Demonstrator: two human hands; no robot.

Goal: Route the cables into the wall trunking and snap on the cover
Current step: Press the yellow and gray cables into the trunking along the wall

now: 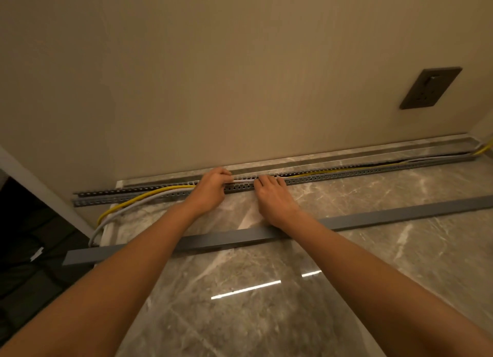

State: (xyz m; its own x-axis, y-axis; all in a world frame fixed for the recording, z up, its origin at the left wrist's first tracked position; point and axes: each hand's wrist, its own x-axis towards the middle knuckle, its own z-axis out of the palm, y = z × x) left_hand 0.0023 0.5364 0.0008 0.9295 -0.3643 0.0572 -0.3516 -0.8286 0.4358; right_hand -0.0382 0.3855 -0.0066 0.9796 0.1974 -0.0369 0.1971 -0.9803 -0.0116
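Observation:
A long grey slotted trunking (346,174) lies along the foot of the wall, its top uncovered. A yellow cable (149,194) and a grey cable (128,210) come up from the left floor edge and run into the channel; the yellow one shows again at the far right. My left hand (210,187) is curled over the channel's middle, fingers pinching the cables there. My right hand (272,194) rests just to its right, fingertips pressing down on the trunking's front wall. The grey cover strip (386,214) lies loose on the floor, passing under both forearms.
Glossy marble floor (293,290) fills the foreground. A beige wall rises behind, with a dark socket plate (429,88) at the right. A dark drop or doorway (32,236) lies beyond a white frame at the left.

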